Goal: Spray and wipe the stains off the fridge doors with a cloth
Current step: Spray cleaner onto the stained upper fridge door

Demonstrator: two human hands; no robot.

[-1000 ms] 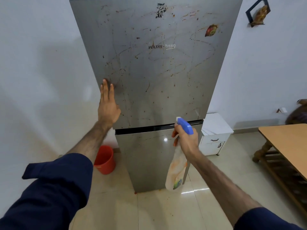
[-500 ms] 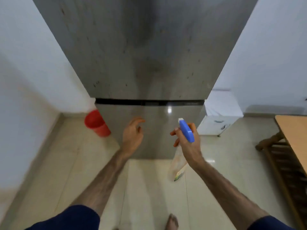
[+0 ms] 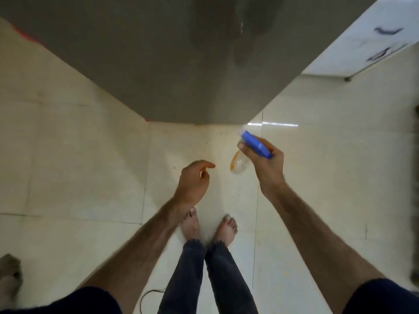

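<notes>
While we are looking straight down at the tiled floor [image 3: 86, 168], our right hand [image 3: 266, 165] is gripping the spray bottle [image 3: 246, 152] by its blue trigger head, right of centre. Our left hand [image 3: 192, 181] is hanging loosely curled and holding nothing at centre, below the grey fridge door [image 3: 158, 60] filling the upper frame.

Fridge door [image 3: 172, 64] grey w/ dark smears; spray bottle [image 3: 254, 147] blue head, clear/orange body; floor [image 3: 74, 155] cream tiles; trousers [image 3: 210, 275] dk blue.
</notes>
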